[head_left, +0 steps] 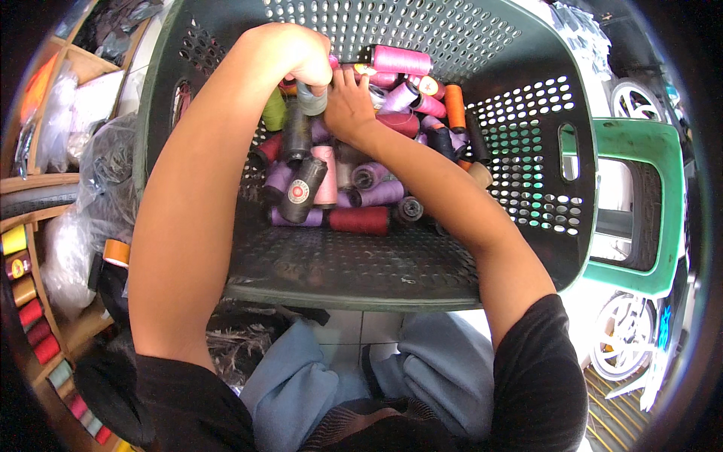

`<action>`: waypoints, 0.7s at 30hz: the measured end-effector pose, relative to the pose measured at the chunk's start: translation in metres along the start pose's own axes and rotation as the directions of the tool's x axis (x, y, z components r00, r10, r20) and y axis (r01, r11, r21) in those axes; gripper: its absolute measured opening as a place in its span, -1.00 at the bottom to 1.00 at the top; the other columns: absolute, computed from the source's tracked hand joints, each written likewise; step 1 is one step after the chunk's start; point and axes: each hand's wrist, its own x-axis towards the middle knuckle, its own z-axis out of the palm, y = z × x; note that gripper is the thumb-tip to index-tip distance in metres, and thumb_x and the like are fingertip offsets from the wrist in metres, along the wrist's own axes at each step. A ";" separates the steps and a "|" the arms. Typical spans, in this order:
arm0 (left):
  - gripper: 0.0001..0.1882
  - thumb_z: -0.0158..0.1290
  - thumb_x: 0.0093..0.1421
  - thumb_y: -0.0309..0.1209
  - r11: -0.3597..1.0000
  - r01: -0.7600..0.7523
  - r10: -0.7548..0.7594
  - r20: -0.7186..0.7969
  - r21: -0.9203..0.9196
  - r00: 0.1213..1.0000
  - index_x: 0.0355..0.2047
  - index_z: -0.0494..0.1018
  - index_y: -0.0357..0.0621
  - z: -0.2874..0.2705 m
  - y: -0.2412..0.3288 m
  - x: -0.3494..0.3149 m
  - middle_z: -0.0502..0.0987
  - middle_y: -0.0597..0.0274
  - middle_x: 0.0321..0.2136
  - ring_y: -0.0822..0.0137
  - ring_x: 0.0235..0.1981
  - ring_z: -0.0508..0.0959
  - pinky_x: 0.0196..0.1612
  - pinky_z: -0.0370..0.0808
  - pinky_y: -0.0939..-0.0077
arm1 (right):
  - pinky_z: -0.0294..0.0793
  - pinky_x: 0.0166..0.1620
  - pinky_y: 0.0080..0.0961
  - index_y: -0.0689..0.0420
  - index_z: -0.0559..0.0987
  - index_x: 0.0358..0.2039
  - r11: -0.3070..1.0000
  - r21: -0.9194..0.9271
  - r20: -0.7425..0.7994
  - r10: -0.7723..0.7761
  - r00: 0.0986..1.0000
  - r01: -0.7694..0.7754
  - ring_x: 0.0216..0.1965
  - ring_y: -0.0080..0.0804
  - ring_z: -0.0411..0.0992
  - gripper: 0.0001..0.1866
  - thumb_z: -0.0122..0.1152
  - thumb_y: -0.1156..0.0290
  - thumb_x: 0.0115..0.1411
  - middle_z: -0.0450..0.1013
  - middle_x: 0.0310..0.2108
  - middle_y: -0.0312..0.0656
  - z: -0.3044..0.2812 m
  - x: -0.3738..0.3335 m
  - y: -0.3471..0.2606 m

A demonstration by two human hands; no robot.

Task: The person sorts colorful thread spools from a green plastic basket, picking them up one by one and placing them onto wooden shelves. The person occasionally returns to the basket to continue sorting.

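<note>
A big black perforated plastic basket (354, 294) stands before me with many spools of thread heaped in it. My left hand (305, 59) bends down into the heap, fingers curled on a grey-blue thread spool (311, 101); its fingertips are partly hidden. Just right of it, my right hand (349, 104) lies over the spools, fingers stretched forward and apart. Around the hands are a bright pink spool (402, 59), a lime-green spool (274, 111), an orange spool (455, 108), a black spool with a round label (305, 190) and a dark red spool (359, 220).
A green plastic stool (672, 203) stands right of the basket, near white spoked wheels (623, 335). On the left are wooden shelves (38, 184) with rows of coloured spools (34, 313) and clear plastic bags (71, 264). My knees (444, 361) are below the basket's near rim.
</note>
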 end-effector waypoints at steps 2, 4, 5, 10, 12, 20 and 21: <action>-0.46 0.29 -0.07 -0.21 0.999 -0.035 0.035 -0.010 -0.005 0.999 -0.31 0.57 -0.59 0.000 0.000 0.003 0.64 -0.16 -0.44 0.13 -0.52 0.64 -0.41 0.57 0.23 | 0.08 0.30 0.19 0.19 0.60 0.06 0.997 -0.073 -0.094 0.016 0.995 -0.023 0.36 0.10 0.14 -0.47 0.06 0.07 0.25 0.32 0.26 0.12 0.003 -0.002 0.004; -0.44 0.31 -0.09 -0.21 0.999 -0.041 0.041 0.010 0.001 0.999 -0.29 0.58 -0.59 -0.002 0.000 0.001 0.65 -0.17 -0.43 0.12 -0.50 0.66 -0.40 0.58 0.24 | 0.02 0.34 0.18 0.22 0.56 0.11 0.999 -0.006 -0.070 0.047 0.996 -0.048 0.39 0.14 0.10 -0.37 0.10 -0.02 0.21 0.32 0.25 0.14 -0.002 -0.003 0.009; -0.43 0.32 -0.09 -0.21 0.999 -0.048 0.049 0.011 -0.008 0.999 -0.27 0.58 -0.58 -0.001 0.000 0.002 0.65 -0.18 -0.40 0.10 -0.45 0.67 -0.36 0.59 0.25 | 0.00 0.36 0.17 0.24 0.53 0.14 0.998 0.026 -0.057 0.062 0.996 -0.061 0.41 0.16 0.08 -0.31 0.12 -0.07 0.19 0.32 0.25 0.14 -0.005 -0.003 0.010; -0.38 0.35 -0.13 -0.20 0.998 -0.059 0.058 -0.026 -0.026 0.998 -0.16 0.59 -0.51 0.003 -0.003 0.003 0.67 -0.24 -0.22 0.03 -0.20 0.70 -0.14 0.62 0.25 | 0.09 0.32 0.07 0.23 0.46 0.20 0.997 -0.073 0.067 0.012 0.998 -0.007 0.31 0.04 0.19 -0.17 0.25 -0.16 0.10 0.37 0.20 0.05 -0.019 0.007 0.013; -0.37 0.35 -0.13 -0.20 0.999 -0.050 0.050 -0.016 -0.005 0.999 -0.13 0.59 -0.50 0.003 -0.003 0.004 0.66 -0.26 -0.17 0.02 -0.14 0.69 -0.09 0.61 0.25 | 0.14 0.29 -0.01 0.22 0.45 0.21 1.000 -0.031 0.111 0.009 0.994 -0.006 0.26 -0.02 0.23 -0.16 0.30 -0.15 0.07 0.39 0.18 0.01 -0.028 0.009 0.014; -0.37 0.35 -0.13 -0.19 0.999 -0.048 0.048 -0.019 -0.015 0.999 -0.15 0.59 -0.51 0.005 -0.006 0.008 0.66 -0.27 -0.17 0.00 -0.14 0.70 -0.08 0.62 0.25 | 0.35 0.21 -0.16 0.22 0.57 0.07 0.995 -0.096 0.209 0.023 0.978 -0.003 0.20 -0.14 0.32 -0.39 0.36 0.08 0.10 0.44 0.10 -0.04 -0.038 0.030 0.025; -0.37 0.35 -0.14 -0.19 0.999 -0.050 0.050 -0.019 -0.012 0.999 -0.15 0.59 -0.51 0.004 -0.004 0.009 0.66 -0.28 -0.17 0.00 -0.14 0.70 -0.08 0.62 0.25 | 0.36 0.20 -0.16 0.21 0.57 0.08 0.997 -0.071 0.198 0.047 0.979 -0.033 0.21 -0.14 0.32 -0.42 0.34 0.11 0.13 0.44 0.10 -0.06 -0.033 0.031 0.025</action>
